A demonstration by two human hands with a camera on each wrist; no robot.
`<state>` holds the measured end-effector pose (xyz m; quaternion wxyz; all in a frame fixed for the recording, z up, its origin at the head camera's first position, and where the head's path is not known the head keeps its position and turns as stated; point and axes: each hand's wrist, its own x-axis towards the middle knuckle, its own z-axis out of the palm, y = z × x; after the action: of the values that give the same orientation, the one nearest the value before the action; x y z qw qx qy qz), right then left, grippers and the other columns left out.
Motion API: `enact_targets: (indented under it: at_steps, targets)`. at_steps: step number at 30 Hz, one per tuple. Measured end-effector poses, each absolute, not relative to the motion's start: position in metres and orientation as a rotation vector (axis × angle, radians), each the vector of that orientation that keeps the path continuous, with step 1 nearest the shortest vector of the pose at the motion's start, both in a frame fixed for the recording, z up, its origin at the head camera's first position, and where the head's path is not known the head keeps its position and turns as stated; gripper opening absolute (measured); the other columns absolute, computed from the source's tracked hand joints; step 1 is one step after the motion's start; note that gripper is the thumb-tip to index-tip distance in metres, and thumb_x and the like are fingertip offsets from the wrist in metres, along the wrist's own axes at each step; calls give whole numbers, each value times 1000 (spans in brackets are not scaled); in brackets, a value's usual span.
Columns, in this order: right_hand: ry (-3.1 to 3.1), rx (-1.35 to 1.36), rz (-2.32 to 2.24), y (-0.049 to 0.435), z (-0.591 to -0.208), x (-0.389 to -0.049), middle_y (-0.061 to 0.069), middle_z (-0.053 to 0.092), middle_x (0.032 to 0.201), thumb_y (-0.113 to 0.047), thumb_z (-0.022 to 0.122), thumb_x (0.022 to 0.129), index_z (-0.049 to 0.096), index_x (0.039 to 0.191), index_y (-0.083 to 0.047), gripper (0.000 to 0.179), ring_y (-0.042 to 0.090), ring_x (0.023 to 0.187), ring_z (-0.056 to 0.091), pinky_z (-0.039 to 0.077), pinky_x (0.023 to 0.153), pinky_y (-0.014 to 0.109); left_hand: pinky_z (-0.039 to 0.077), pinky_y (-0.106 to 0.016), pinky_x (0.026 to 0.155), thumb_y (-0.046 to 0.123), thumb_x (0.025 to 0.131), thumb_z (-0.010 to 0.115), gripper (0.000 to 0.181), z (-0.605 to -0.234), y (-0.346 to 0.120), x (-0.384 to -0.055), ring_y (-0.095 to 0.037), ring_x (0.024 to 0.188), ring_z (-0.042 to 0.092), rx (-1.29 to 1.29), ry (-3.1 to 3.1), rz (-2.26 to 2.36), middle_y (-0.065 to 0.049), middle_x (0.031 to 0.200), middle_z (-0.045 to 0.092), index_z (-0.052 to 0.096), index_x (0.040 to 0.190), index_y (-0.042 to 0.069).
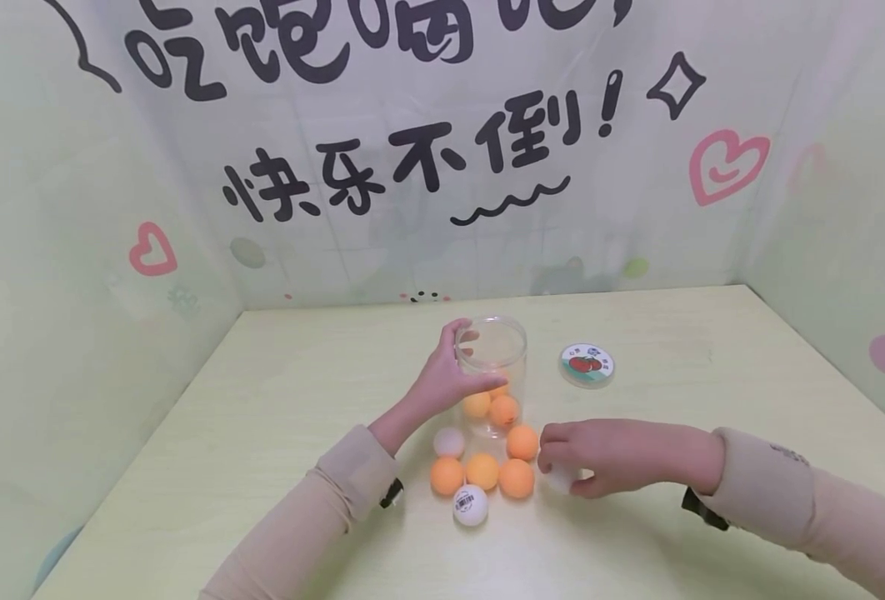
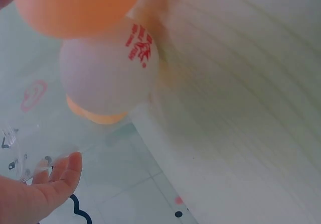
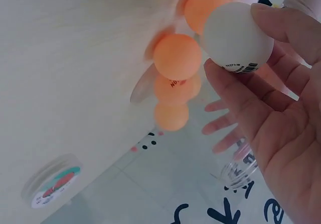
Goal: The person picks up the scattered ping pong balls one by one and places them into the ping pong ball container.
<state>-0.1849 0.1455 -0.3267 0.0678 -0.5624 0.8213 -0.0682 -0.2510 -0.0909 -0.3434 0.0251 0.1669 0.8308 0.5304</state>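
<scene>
My left hand (image 1: 442, 379) grips the side of a clear plastic jar (image 1: 513, 362), which stands upright on the table with its mouth uncovered. Inside it, low down, lie several orange ping-pong balls (image 1: 503, 410). My right hand (image 3: 281, 108) pinches a white ping-pong ball (image 3: 236, 35) between thumb and fingertips, to the right of the jar. In front of the jar several loose balls sit close together: orange ones (image 1: 517, 478), a white one (image 1: 470, 505) with a printed mark, and another white ball (image 1: 449, 442) at the left.
A round lid (image 1: 587, 365) with a red picture lies on the pale wooden table (image 1: 285, 375), right of the jar and behind my right hand. Fabric walls (image 1: 412, 250) with black lettering and pink hearts enclose the table at the back and on both sides.
</scene>
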Motion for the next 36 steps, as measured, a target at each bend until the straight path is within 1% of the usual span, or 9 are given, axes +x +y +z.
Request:
enact_targets:
  at_steps: [7, 15, 21, 27, 36]
  targets:
    - [2529, -1688, -253, 144, -302, -197, -5, 53, 100, -8, 67, 78, 58, 102, -12, 26, 6, 85, 50, 47, 74, 19, 41, -46, 94, 26, 70, 79, 93, -344, -91, -251, -33, 122, 42, 518, 2575, 1634, -13, 138, 40, 21, 140, 11]
    - [2660, -1799, -283, 137, -270, -208, -1, 55, 99, -5, 70, 76, 56, 99, -11, 27, 11, 82, 54, 49, 72, 24, 40, -46, 94, 26, 70, 79, 93, -345, -92, -252, -36, 122, 41, 533, 2563, 1646, -14, 139, 40, 20, 140, 10]
    - [2723, -1732, -399, 130, -252, -216, 1, 57, 101, -2, 69, 76, 57, 99, -9, 27, 13, 83, 56, 50, 72, 26, 41, -46, 94, 27, 71, 78, 92, -346, -92, -253, -36, 123, 41, 548, 2557, 1641, -12, 138, 40, 19, 140, 11]
    - [2738, -1710, -435, 122, -241, -223, 3, 58, 101, -1, 68, 76, 58, 99, -7, 26, 15, 84, 56, 50, 74, 29, 41, -45, 94, 28, 71, 78, 92, -346, -92, -253, -35, 124, 40, 542, 2528, 1659, -10, 139, 40, 19, 140, 13]
    - [2778, -1665, -413, 116, -237, -237, 4, 58, 100, -1, 67, 78, 59, 101, -6, 25, 17, 85, 56, 49, 75, 31, 43, -41, 92, 26, 71, 78, 91, -345, -92, -253, -28, 119, 45, 545, 2531, 1663, -9, 138, 41, 20, 139, 12]
